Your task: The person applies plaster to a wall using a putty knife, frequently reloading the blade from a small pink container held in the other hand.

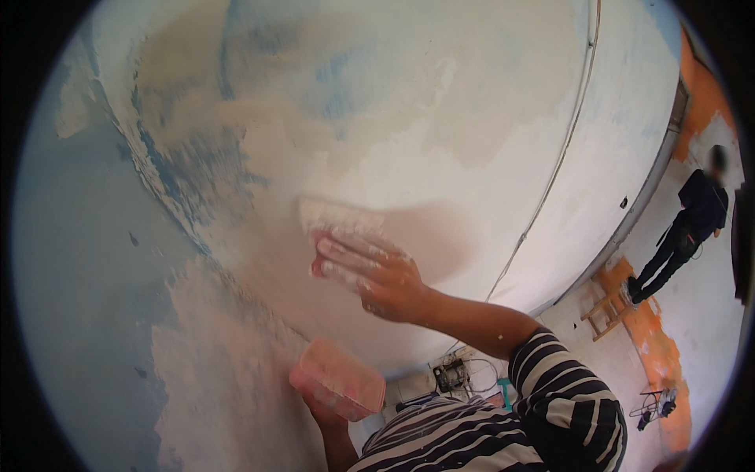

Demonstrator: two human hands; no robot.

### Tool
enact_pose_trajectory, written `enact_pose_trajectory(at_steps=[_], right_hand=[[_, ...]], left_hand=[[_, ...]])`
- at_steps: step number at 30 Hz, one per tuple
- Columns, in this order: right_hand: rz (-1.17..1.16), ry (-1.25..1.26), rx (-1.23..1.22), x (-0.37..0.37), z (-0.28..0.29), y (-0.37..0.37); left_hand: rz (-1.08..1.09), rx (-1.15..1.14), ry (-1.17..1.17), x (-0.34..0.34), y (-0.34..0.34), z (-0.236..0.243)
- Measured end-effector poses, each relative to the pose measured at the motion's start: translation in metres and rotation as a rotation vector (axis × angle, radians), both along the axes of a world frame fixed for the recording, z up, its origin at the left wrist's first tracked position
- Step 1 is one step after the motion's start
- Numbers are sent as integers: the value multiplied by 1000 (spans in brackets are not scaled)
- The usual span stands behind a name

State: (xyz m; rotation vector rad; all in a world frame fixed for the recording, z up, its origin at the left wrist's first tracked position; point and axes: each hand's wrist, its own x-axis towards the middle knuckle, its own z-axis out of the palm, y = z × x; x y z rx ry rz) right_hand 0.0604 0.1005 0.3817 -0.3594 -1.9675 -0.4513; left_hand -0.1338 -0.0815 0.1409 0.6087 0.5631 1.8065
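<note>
My right hand (381, 275), spattered with white, is closed on a putty knife (334, 216). Its wide, putty-smeared blade is at the wall (503, 189), and a bit of its red handle shows beside my fingers. Low in the view, my left hand (325, 413) supports a pink rectangular plastic tub (340, 381) from beneath and the side. Pale putty smears the tub; most of my left fingers are hidden by it. Around the blade the wall is coated off-white, with blue patches showing through farther up and to the left.
A cable (560, 157) runs down the wall to the right. Another person (688, 216) in dark clothes stands at the far right by a small wooden stool (605, 316). Below lie dark equipment with wires (452, 376) and a dark object with thin rods (657, 407).
</note>
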Motion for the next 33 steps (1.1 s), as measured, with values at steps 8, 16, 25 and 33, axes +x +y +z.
enact_pose_trajectory(at_steps=[8, 16, 25, 33], right_hand=[[59, 579, 72, 55, 98, 25], [214, -121, -367, 0, -41, -47], [905, 1127, -1357, 54, -36, -55], [567, 718, -1138, 85, -57, -92]], left_hand=[[-31, -4, -37, 14, -6, 19], [114, -35, -61, -2, 3, 3], [115, 6, -149, 23, 20, 32], [215, 25, -153, 61, 52, 112]])
